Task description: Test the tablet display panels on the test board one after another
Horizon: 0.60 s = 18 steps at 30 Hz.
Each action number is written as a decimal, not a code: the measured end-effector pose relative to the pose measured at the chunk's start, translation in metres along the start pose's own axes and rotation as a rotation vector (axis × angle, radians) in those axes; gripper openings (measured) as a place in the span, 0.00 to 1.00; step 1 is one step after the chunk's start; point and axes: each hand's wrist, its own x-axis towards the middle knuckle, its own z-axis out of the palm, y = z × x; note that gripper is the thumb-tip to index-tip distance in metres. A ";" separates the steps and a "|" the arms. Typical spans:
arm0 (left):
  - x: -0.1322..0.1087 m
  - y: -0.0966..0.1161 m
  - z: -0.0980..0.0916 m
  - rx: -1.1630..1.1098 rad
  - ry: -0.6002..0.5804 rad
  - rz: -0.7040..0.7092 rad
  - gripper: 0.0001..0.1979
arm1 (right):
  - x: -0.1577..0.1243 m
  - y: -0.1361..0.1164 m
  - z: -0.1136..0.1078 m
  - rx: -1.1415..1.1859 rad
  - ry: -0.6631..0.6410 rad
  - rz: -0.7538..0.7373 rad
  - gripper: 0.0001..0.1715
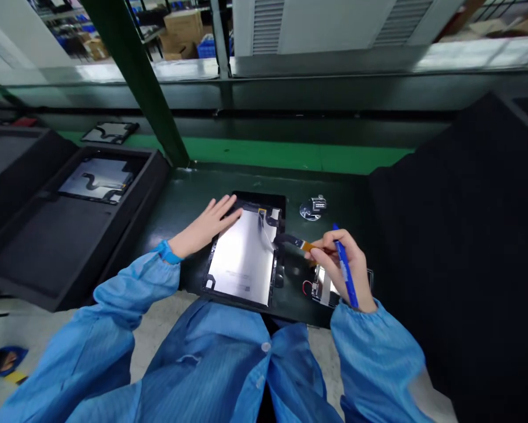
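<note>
Now right hand [357, 267] grip pinches ribbon cable [296, 241], pen [346, 271] tucked in. Left hand [202, 231] splayed, ungrasping, at screen's [244, 258] far-left edge.

- From the panel [244, 252], there is room to pass at 1 o'clock, over the tabletop [294, 181].
- At 2 o'clock, a metal part [317, 204] obstructs.
- The green post [144, 88] blocks 11 o'clock; the black cover [458, 247], 3 o'clock.

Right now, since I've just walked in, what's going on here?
A person's left hand is spread over the upper left edge of a silver-backed panel on the dark table. The right hand pinches the orange end of a ribbon cable and also holds a blue pen. Another panel lies in the black tray.
</note>
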 end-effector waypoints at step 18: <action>0.072 0.085 0.010 -1.128 -0.088 0.006 0.05 | 0.010 0.018 0.019 -0.368 -0.088 -0.221 0.12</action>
